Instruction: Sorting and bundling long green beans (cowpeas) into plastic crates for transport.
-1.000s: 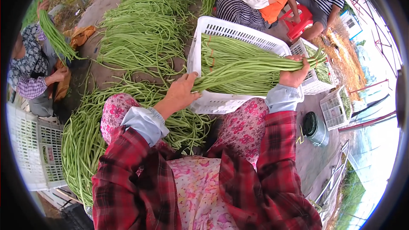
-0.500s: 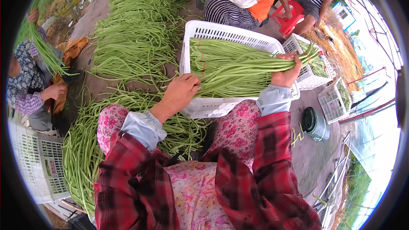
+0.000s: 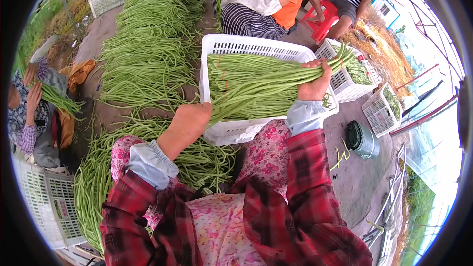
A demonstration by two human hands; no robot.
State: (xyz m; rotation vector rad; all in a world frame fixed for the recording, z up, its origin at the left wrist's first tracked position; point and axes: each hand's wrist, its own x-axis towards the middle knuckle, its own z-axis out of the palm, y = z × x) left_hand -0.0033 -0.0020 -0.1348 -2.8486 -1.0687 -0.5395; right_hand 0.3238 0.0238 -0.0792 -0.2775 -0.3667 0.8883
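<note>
My right hand [image 3: 315, 83] is wrapped round one end of a bundle of long green yardlong beans [image 3: 268, 84]. The thick ends stick out past its thumb side, to the upper right. My left hand [image 3: 189, 123] is closed at the bundle's other end, by the crate's near left corner; its fingertips are mostly hidden. Between my hands the bundle slants above a white plastic crate [image 3: 241, 43]. Inside the crate lie more beans [image 3: 246, 65], tied with reddish bands. A heap of loose beans [image 3: 197, 160] spreads on the ground by my legs.
Rows of beans [image 3: 148, 44] cover the ground ahead. White crates stand at right [image 3: 379, 113] and left [image 3: 47, 202]. A green roll [image 3: 364, 140] lies right of my knee. One person [image 3: 37, 103] at left handles beans; others sit beyond the crate, near a red stool [image 3: 322, 22].
My left hand has turned and moved down and left, drawing in at the bundle's end. My right hand keeps its grip. The person at left has lowered a bundle and brought both hands together.
</note>
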